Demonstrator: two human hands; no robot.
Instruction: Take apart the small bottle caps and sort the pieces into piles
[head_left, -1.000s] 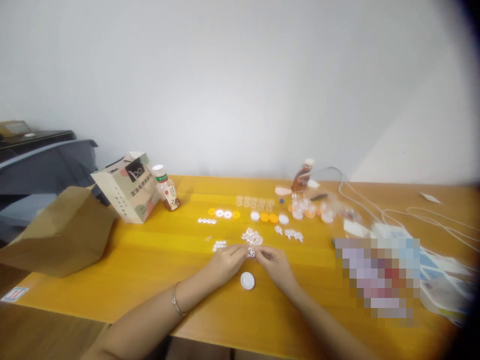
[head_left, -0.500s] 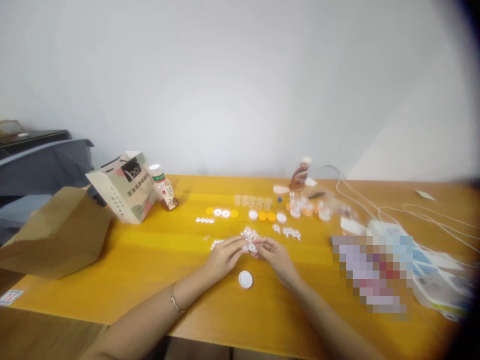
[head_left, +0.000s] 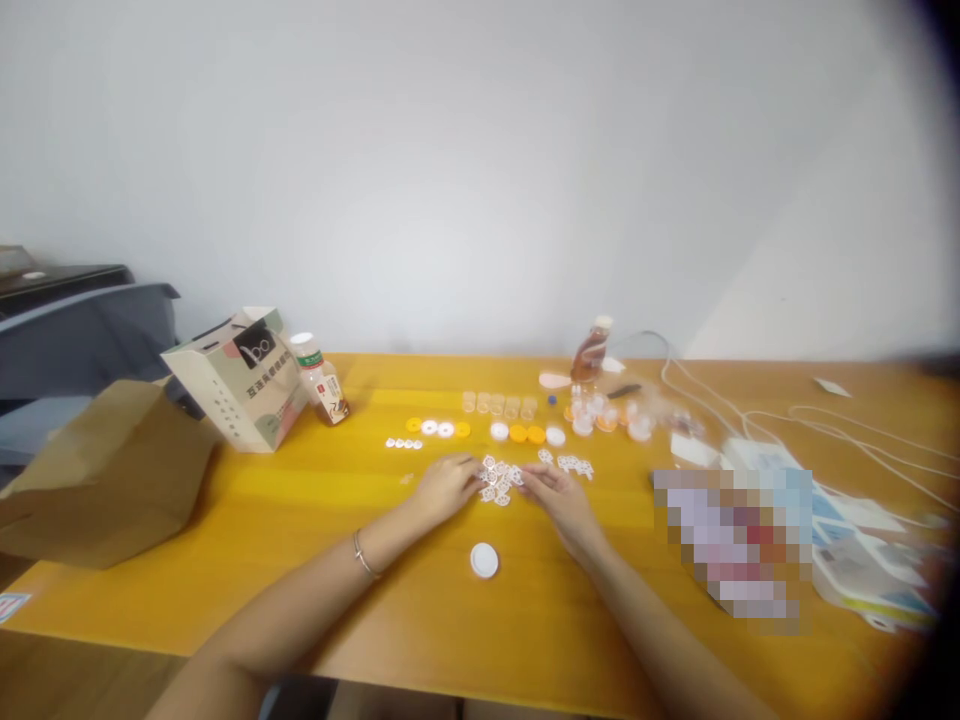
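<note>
Many white pieces (head_left: 499, 482) lie between left hand (head_left: 448, 486) and right hand (head_left: 559, 497); either grip's closure is unclear.

A slim, silver-toned bangle (head_left: 361, 556) with a narrow, rounded band circles the left forearm (head_left: 292, 605) just above the wrist, a small raised detail on it too blurred to make out. Both the left hand (head_left: 448, 487) and right hand (head_left: 559, 495) are ungloved, with slender, tapering fingers, the nails too small to read clearly. The right forearm (head_left: 660, 620), like the left, is bare down to the frame's lower edge.
</note>
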